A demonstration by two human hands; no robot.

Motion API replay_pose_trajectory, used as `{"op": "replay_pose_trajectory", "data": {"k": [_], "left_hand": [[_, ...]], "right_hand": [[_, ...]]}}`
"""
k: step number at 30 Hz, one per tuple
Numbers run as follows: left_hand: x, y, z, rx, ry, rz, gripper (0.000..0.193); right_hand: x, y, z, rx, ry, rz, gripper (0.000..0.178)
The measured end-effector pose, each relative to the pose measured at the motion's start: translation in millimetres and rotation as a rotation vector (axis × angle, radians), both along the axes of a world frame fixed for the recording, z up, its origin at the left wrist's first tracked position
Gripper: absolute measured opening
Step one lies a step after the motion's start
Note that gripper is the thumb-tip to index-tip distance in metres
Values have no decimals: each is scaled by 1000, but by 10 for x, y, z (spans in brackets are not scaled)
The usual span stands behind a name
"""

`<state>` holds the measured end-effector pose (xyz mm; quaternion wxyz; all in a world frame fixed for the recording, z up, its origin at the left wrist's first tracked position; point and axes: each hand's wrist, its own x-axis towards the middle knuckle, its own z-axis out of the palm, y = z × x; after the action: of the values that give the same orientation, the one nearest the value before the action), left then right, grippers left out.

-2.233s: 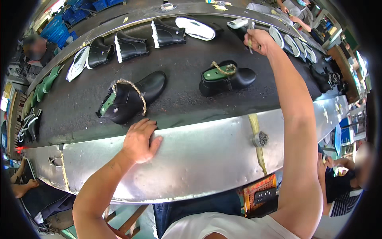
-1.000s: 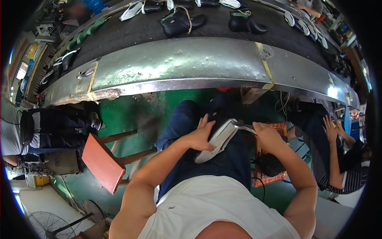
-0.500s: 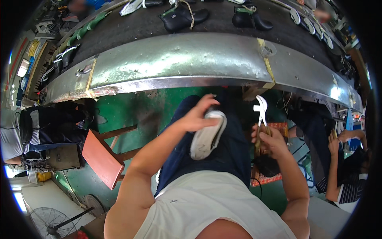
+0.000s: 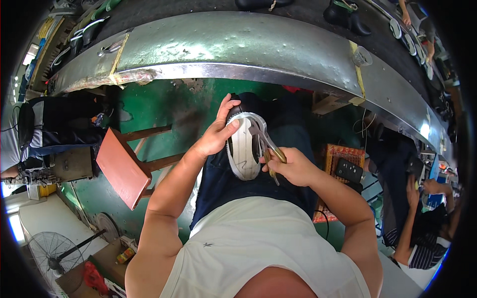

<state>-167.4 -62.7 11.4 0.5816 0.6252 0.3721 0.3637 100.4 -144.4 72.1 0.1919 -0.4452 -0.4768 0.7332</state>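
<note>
Over my lap, the underside of a shoe point(image 4: 242, 158) faces up, with a long pale sole and a dark part at its far end. My left hand point(image 4: 216, 133) is closed around its far left side, the thumb lying on the pale surface. In my right hand point(image 4: 295, 169) is a pair of shoemaker's pincers point(image 4: 267, 138) with a curved metal head and brass-coloured handles. Their head lies against the right edge of the shoe near its far end. I cannot tell whether the jaws grip the edge.
Ahead runs a dark conveyor belt point(image 4: 198, 22) behind a dented metal rim point(image 4: 223, 49), carrying black shoes point(image 4: 343, 14). An orange-topped stool point(image 4: 124, 169) stands left, a fan point(image 4: 52, 258) behind it. At right, a patterned seat point(image 4: 330, 159) bears a dark object; a co-worker's arms point(image 4: 412, 198) are beyond.
My right hand has brought the pincers leftward from beside my lap to the shoe. My left hand has shifted its grip, and the shoe has moved slightly left and stands straighter.
</note>
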Motion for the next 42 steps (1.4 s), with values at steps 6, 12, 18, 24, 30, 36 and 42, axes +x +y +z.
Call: {"op": "replay_pose_trajectory", "data": {"k": [6, 12, 18, 24, 30, 36, 42], "left_hand": [[18, -6, -39, 65, 54, 28, 55], [101, -66, -242, 130, -144, 177, 49], [313, -14, -299, 229, -22, 192, 48], [477, 34, -114, 205, 247, 95, 54], [546, 137, -167, 205, 261, 57, 53], [643, 246, -392, 249, 102, 119, 52], [621, 47, -226, -345, -292, 94, 69]], "right_hand": [[-28, 283, 217, -231, 13, 37, 18], [-27, 240, -435, 751, -438, 37, 20], [107, 247, -560, 721, -446, -1, 20], [370, 256, -316, 383, -299, 61, 19], [351, 421, -180, 138, -349, 68, 21], [300, 335, -675, 732, -592, -92, 27], [338, 113, -345, 709, -733, -33, 24]]}}
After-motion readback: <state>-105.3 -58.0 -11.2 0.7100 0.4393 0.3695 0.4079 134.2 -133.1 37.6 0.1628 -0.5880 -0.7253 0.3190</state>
